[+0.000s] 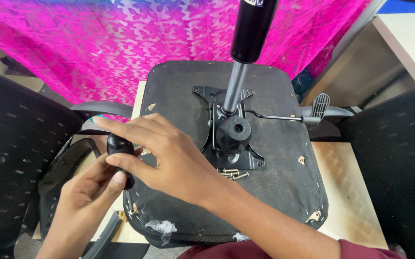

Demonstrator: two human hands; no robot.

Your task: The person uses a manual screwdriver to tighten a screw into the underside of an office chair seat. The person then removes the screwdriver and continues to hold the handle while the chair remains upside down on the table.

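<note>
Two hands are seen over an upturned office chair seat (pixel 284 158), whose black fabric underside faces up on a pale wooden table (pixel 346 192). A black cylindrical handle (pixel 119 146), apparently that of a tool, is held at the near left edge of the seat. The left hand (pixel 90 192) is curled around the handle from below, with the thumb pressed against its side. The right hand (pixel 169 153) is crossed over from the right; its index finger and thumb are closed on the upper part of the handle, and the remaining fingers are extended toward the left. What lies under the handle's lower end cannot be told, as it is hidden by the hands.

At the centre of the seat, a black metal mounting plate (pixel 246 160) is observed, with a round black hub (pixel 234 132) on it. A gas-lift cylinder (pixel 246 43), grey below and black above, is seen rising from the plate toward the far side. A thin lever with a grey paddle (pixel 318 108) is extended to the right. Several loose screws (pixel 231 173) are noted lying on the fabric, just near of the plate. A curved black armrest (pixel 102 109) is seen at far left. Black mesh chair backs (pixel 15 153) are present at both sides, and a pink patterned cloth (pixel 135 43) is hung behind.
</note>
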